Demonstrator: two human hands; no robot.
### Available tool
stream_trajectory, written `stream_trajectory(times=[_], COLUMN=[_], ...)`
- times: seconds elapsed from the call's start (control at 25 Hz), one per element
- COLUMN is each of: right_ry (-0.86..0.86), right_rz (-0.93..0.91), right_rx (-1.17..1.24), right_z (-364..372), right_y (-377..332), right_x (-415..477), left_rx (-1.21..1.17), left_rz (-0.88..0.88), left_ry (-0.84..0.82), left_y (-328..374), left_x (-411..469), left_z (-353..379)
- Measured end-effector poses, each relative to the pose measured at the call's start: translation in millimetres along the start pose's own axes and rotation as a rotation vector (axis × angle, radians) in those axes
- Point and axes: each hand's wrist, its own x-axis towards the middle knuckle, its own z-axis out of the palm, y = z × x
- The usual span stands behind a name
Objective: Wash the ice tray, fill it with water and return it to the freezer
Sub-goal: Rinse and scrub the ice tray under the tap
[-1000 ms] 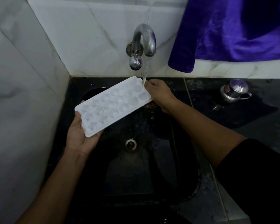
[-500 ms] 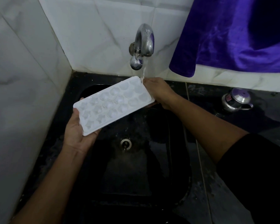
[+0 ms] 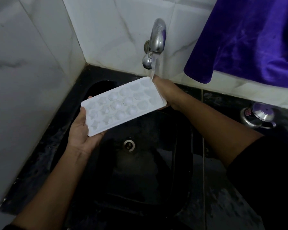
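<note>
Ice tray [image 3: 123, 105] is at mid frame over the black sink [image 3: 140, 171], held at both short ends. My left hand [image 3: 81, 131] cups and grips the lower-left end. My right hand [image 3: 166, 92] holds the upper-right end, with its fingers mostly hidden behind the tray.

Risks:
- The water stream [image 3: 154, 68] from the tap [image 3: 157, 39] lands right on the tray's upper-right corner and my right hand, not in the cups. It would likely splash off the rim or run down the wrist.
- Wet plastic is slick, so a loose grip could drop the tray into the sink.
- Any tilt would pour filled cups out, so it needs to stay level.

The long axis runs lower left to upper right of frame. The cups face up toward the camera and the upper-right end points at the tap. I can't tell the tilt for sure.
</note>
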Motion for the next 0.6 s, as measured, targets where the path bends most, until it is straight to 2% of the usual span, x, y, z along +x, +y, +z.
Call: stream_trajectory(times=[0.04,0.12,0.2,0.24,0.44,0.52,0.6], right_ry=[0.045,0.183,0.111,0.053,0.029,0.014,0.081], right_rz=[-0.053,-0.328,-0.588,-0.649,-0.78,-0.785,-0.737], right_rx=[-0.097,-0.428,-0.727,-0.83,-1.25,-1.298,-1.266], right_z=[0,2,3,1,-10,-11,-12], right_y=[0,12,29,38,75,75,64], right_x=[1,0,-13,-19,-50,-51,-43], left_rx=[-0.015,-0.029,-0.03,-0.029,-0.005,0.035,0.091], left_rz=[-0.009,-0.013,-0.007,-0.004,-0.021,-0.042,-0.081], left_ry=[-0.001,0.024,0.05,0.06,0.066,0.046,0.013], left_y=[0,0,1,1,-1,-4,-8], left_x=[1,4,7,8,19,23,27], left_z=[0,-1,0,1,1,2,6])
